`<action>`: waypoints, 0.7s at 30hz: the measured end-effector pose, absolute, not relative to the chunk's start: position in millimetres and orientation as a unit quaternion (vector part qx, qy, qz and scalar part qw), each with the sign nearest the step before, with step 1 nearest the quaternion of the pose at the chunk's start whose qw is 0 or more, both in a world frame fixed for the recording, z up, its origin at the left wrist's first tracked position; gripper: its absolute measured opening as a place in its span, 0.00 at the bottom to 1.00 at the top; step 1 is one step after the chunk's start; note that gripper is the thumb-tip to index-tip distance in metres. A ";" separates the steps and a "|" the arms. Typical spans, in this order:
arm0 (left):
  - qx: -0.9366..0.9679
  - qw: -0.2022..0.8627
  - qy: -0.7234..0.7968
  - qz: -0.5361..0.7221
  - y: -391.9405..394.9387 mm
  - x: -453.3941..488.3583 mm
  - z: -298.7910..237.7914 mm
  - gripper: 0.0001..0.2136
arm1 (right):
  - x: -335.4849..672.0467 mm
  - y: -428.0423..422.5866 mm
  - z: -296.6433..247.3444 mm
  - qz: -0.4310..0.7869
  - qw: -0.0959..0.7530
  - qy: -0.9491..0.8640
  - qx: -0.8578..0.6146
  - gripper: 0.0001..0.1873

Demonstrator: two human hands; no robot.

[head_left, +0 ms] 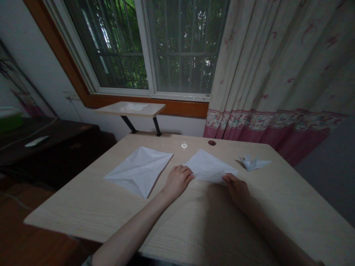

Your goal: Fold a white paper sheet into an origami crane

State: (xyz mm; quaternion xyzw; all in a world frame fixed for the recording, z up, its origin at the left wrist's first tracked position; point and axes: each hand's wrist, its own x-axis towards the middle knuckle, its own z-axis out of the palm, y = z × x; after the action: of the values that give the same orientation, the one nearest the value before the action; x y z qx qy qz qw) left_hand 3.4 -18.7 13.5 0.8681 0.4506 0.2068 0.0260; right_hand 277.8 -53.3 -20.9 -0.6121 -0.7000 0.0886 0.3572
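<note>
A sheet of white paper point(208, 162) lies on the desk between my hands, its near edge folded up over the rest. My left hand point(179, 177) has its fingers curled on the sheet's left corner. At the right end of the fold, my right hand point(235, 184) pinches the paper between thumb and fingers. To the left lies a creased square of white paper point(138, 170), spread out with its corners slightly raised. A folded paper crane point(252, 162) rests on the desk beyond my right hand.
The pale wooden desk point(111, 214) has a round cable hole point(212, 143) near its back edge. A small raised shelf point(111, 109) at the back left carries more white paper point(134, 106). A curtain point(263, 74) hangs behind the right side, beside a window point(183, 48).
</note>
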 end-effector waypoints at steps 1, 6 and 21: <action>0.866 0.026 0.455 0.204 -18.8 3.6 13.2 0.09 | 277.1 -53.7 -17.6 0.095 0.363 -0.689 -0.620 0.23; 0.862 0.040 0.457 0.215 -18.0 3.8 11.3 0.11 | 276.5 -53.8 -5.6 0.115 0.388 -0.639 -0.655 0.24; 0.874 0.115 0.386 0.273 -20.2 6.1 6.3 0.11 | 273.2 -45.4 -21.0 -0.024 0.521 -0.661 -0.539 0.23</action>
State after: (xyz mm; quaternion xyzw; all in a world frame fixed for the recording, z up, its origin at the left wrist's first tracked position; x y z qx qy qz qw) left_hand 6.1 -20.2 6.3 0.8738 0.3856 0.2733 0.1149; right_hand 273.2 -45.4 -21.0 -0.5394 -0.6607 -0.0242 0.5215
